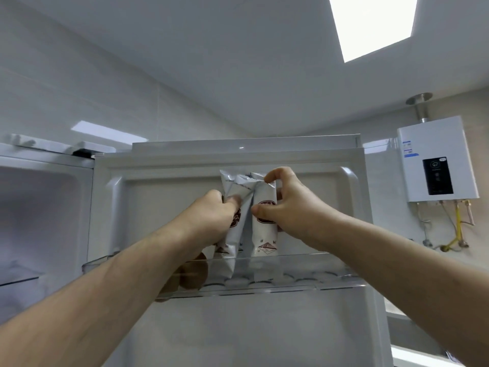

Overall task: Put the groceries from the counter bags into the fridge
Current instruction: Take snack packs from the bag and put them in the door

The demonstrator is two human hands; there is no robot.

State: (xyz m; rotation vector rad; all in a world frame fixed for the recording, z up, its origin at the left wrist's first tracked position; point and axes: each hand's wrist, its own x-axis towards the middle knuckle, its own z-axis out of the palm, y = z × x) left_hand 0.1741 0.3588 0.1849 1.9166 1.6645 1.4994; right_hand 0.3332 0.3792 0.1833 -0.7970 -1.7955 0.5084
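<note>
The fridge door (164, 197) stands open in front of me, with a clear top door shelf (304, 274). Several white foil packets with brown labels stand upright in that shelf. My left hand (211, 215) grips the left packet (234, 242) around its middle. My right hand (288, 205) pinches the right packet (264, 234), thumb on its front and fingers at its top edge. Brown eggs (194, 274) sit in the shelf's left part, partly hidden behind my left forearm.
The fridge's inner compartment (39, 221) opens at the left with a glass shelf low down. A white gas water heater (436, 160) with pipes hangs on the wall to the right. A bright ceiling light is overhead.
</note>
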